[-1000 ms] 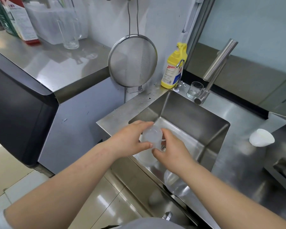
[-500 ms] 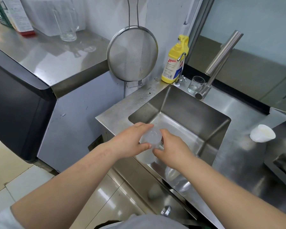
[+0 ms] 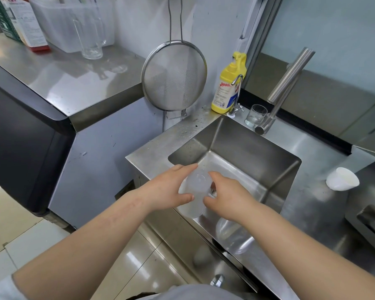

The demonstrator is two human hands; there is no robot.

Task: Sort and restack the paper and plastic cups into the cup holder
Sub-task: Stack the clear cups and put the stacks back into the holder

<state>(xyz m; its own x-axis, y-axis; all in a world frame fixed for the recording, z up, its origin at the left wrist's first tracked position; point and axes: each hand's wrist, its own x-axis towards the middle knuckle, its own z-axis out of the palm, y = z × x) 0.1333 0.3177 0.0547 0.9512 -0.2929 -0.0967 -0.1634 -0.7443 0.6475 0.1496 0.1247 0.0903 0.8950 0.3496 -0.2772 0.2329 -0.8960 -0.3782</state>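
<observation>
Over the near edge of the steel sink [image 3: 243, 137], both hands hold a clear plastic cup [image 3: 195, 191] with its base pointing up and away. My left hand [image 3: 169, 187] wraps its left side, thumb across the front. My right hand [image 3: 223, 198] pinches its right side near the base. A second clear plastic cup [image 3: 232, 234] lies under my right forearm at the sink's front edge. A white paper cup [image 3: 342, 178] lies on its side on the counter at the right. No cup holder is in view.
A tall faucet [image 3: 286, 89], a small glass [image 3: 254, 115] and a yellow soap bottle [image 3: 228, 83] stand behind the sink. A mesh strainer [image 3: 173, 76] hangs on the wall. A raised steel counter at left carries a tall glass [image 3: 89, 40] and cartons [image 3: 20, 20].
The hands and clear cup have stayed over the sink's front edge with only slight shifts. The camera has dipped a little, so the scene sits lower in the frame.
</observation>
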